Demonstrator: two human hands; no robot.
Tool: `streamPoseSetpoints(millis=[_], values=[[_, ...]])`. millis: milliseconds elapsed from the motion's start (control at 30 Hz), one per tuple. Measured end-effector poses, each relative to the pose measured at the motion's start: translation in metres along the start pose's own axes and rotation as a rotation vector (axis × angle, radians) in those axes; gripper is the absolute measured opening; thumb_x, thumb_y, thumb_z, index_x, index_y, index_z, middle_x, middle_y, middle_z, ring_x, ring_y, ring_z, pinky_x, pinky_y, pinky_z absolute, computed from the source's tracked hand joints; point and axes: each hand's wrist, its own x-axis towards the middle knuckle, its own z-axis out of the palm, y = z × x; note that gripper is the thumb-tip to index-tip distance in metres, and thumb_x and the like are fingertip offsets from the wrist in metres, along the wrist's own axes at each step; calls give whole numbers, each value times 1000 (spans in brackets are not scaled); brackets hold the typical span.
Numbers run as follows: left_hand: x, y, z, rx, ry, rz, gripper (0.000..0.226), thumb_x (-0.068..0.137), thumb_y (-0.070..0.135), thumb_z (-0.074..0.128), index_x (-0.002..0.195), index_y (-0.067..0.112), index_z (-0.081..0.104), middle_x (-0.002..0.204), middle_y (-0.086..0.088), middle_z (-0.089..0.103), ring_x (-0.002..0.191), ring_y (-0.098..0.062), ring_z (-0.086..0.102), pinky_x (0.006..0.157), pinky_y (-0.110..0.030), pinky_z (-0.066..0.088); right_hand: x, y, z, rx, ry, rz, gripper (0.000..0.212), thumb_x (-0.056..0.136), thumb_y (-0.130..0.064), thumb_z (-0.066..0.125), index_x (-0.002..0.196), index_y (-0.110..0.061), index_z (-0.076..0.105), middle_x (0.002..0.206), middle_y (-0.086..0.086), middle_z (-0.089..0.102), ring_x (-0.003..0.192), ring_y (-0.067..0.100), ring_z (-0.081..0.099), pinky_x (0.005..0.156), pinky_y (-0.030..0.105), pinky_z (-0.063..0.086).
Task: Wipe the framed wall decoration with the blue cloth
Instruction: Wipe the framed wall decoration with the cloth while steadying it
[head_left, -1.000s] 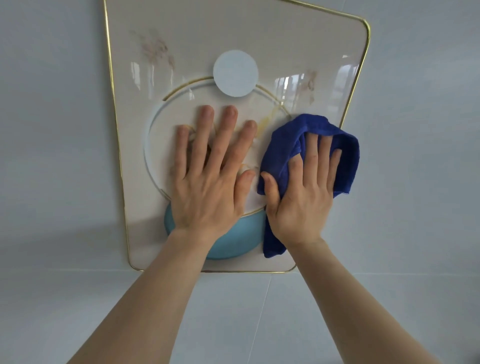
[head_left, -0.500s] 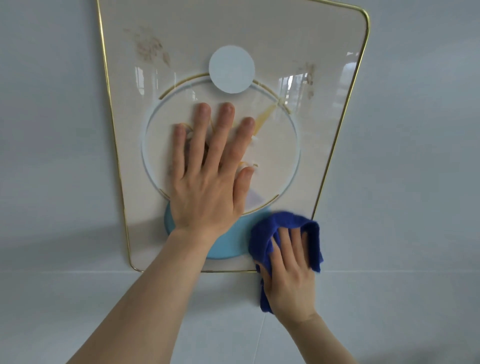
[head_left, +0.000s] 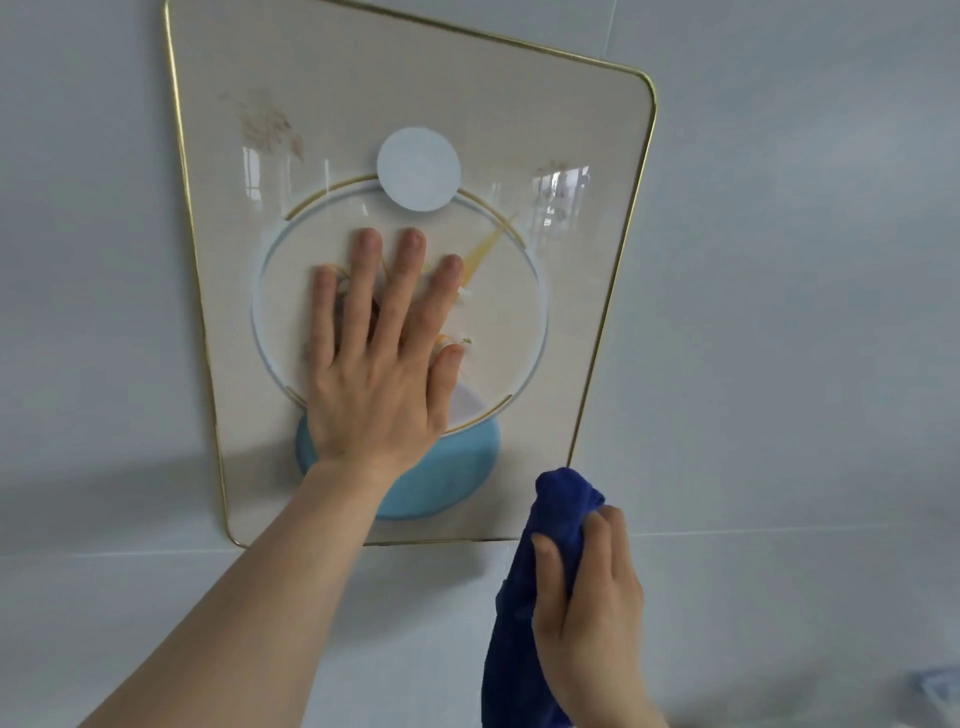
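Nearest, the right hand (head_left: 587, 597) is clenched around the blue cloth (head_left: 524, 613), which is bunched in the fist with its tail hanging down. Hand and cloth sit just below the frame's lower right corner, the cloth's top overlapping that corner; whether it touches the glass cannot be told. Further off, the left hand (head_left: 379, 358) lies flat and spread on the middle of the frame (head_left: 613, 312), grasping nothing, apparently steadying it against the wall (head_left: 805, 312). Brownish smudges (head_left: 267, 124) show near the upper left corner and a fainter mark (head_left: 553, 174) toward the upper right edge. Judging by these, the wiping is only partly done: the lower part looks clean, while the top band and its stains are left to wipe.
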Motion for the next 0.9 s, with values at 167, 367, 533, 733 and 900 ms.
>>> streamPoseSetpoints(millis=[167,367,533,733,900], values=[[1,1,-1,3,2,2,59,108,42,36,164,24,28,172,-5,19,160,-35,16,130,-57,14,90,-46,-28,142,183,-69,6,97,-41,43,95,-39,38,103,-17,43,89,-6,53,77,2,39],[1,0,-1,12,5,8,60,108,44,35,165,26,23,175,-2,17,162,-32,11,131,-55,12,199,-92,-31,121,229,-271,20,103,-38,45,114,-21,48,137,14,57,110,15,56,92,17,45],[1,-2,2,9,30,16,59,108,45,30,165,27,24,175,0,18,162,-30,13,131,-53,13,259,-105,-7,-79,197,-446,35,108,-33,47,124,-4,55,168,17,32,159,35,21,120,59,36],[1,-1,2,16,38,17,59,108,44,28,164,26,25,173,-1,21,161,-30,16,131,-53,15,252,-89,17,-196,253,-492,38,108,-41,44,118,-6,55,168,19,32,160,40,17,130,60,10],[2,-1,-3,16,11,16,59,108,43,29,165,25,24,174,-2,21,161,-30,15,131,-53,14,244,-85,21,-121,237,-486,31,109,-36,44,120,-8,51,167,21,32,160,39,16,130,57,11]])
